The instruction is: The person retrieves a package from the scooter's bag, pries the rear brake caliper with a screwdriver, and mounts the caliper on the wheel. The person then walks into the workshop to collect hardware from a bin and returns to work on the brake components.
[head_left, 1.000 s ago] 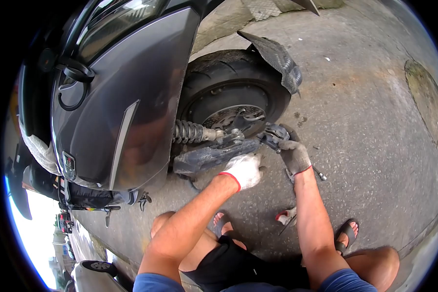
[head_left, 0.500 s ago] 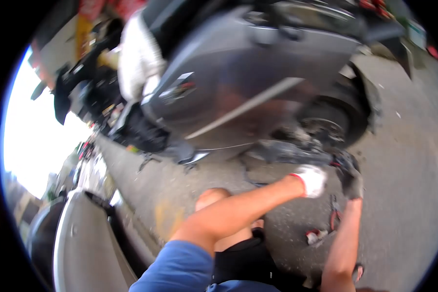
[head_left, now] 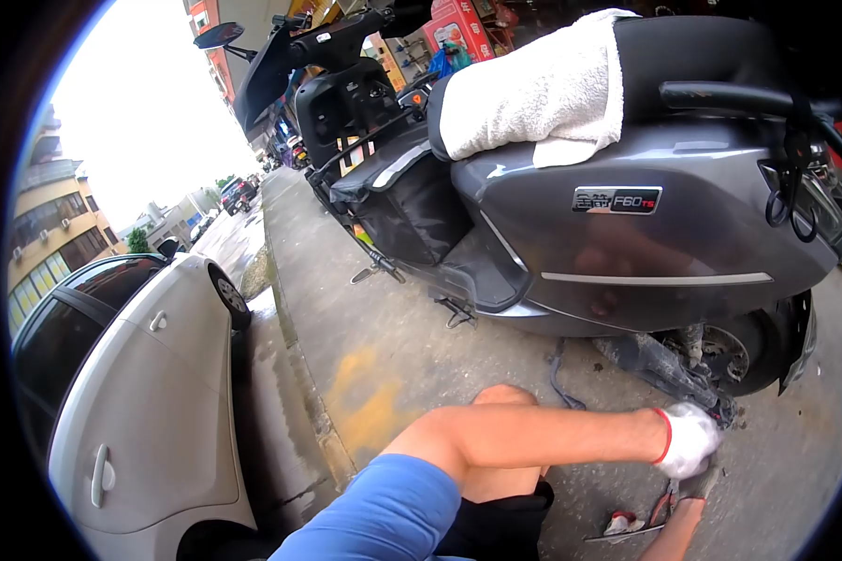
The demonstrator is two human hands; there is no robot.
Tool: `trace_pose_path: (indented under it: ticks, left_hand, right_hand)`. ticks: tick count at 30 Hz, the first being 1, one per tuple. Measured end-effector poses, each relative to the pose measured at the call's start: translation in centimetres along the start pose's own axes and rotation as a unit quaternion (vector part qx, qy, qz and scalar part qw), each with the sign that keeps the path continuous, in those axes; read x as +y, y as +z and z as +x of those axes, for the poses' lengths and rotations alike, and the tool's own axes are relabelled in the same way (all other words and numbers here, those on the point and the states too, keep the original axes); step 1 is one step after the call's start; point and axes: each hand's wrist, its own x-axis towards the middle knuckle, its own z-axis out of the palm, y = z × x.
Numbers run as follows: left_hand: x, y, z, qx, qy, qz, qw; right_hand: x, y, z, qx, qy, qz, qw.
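A dark grey scooter [head_left: 664, 248] stands before me, its dirty swingarm [head_left: 660, 365] running back to the rear wheel [head_left: 730, 355]. My left hand [head_left: 690, 441], in a white glove with a red cuff, is closed just below the swingarm's rear end. What it may hold is hidden. Lower down, my right hand [head_left: 700, 483] wears a dirty grey glove and is partly covered by the left. Its fingers do not show clearly. Red-handled pliers [head_left: 662, 505] are on the pavement right beside it. A red-and-white item [head_left: 621, 522] lies near them, too small to name.
A white towel [head_left: 533, 93] is draped over the scooter's seat. The kickstand [head_left: 563, 379] reaches the pavement near my knee. On the left a silver car [head_left: 150, 402] is parked along the kerb [head_left: 313, 402]. Red boxes [head_left: 460, 30] are stacked behind the scooter.
My view has swung left, showing more of the car and street. My right hand has left the swingarm's end and dropped toward the pliers. My left hand has moved to the swingarm's rear end.
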Motion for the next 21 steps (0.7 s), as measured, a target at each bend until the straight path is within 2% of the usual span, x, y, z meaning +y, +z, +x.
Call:
trace_pose_path:
  ticks: [1,5,6,7,9,10,11,13,15,17,19,21]
  left_hand:
    - [0.6,-0.3,-0.8,-0.016,0.031,0.0,0.999]
    - [0.3,0.8,-3.5,-0.052,0.067,0.002,0.996]
    - [0.0,1.1,-3.8,-0.067,0.053,-0.019,0.996]
    - [-0.4,1.9,-3.9,-0.011,0.034,-0.06,0.998]
    - [-1.2,3.0,-2.9,-0.145,-0.014,0.015,0.989]
    - [-1.2,4.3,-2.9,-0.105,0.034,0.04,0.993]
    - [-0.9,5.9,-2.8,-0.062,0.079,0.063,0.993]
    - [-0.9,7.6,-1.9,-0.041,0.158,0.018,0.986]
    - [-0.8,8.6,-0.5,-0.013,0.169,-0.006,0.986]
    - [-1.5,8.6,0.8,-0.025,0.155,-0.015,0.987]
    - [-2.1,7.9,1.8,-0.035,0.129,-0.019,0.991]
    - [-2.9,6.7,2.2,-0.051,0.102,-0.03,0.993]
  right_hand:
    - [0.5,-0.9,-0.2,-0.035,0.025,0.047,0.998]
    - [2.6,-0.9,-0.6,-0.009,0.05,-0.024,0.998]
    - [3.0,-0.9,-0.5,-0.007,0.061,-0.056,0.997]
    - [3.4,-0.7,-0.2,-0.005,0.074,-0.101,0.992]
    - [4.1,-1.0,0.6,-0.012,0.103,-0.205,0.973]
    - [4.4,-1.3,1.1,-0.022,0.12,-0.268,0.956]
    - [4.9,-1.3,1.9,-0.041,0.139,-0.341,0.929]
    - [5.5,-1.5,3.5,-0.095,0.158,-0.494,0.849]
    - [5.8,-2.3,4.8,-0.165,0.162,-0.629,0.743]
    - [5.5,-2.8,5.3,-0.227,0.16,-0.716,0.64]
    - [4.3,-2.7,4.9,-0.257,0.172,-0.755,0.578]
    - [2.3,-2.0,3.8,-0.264,0.193,-0.769,0.549]
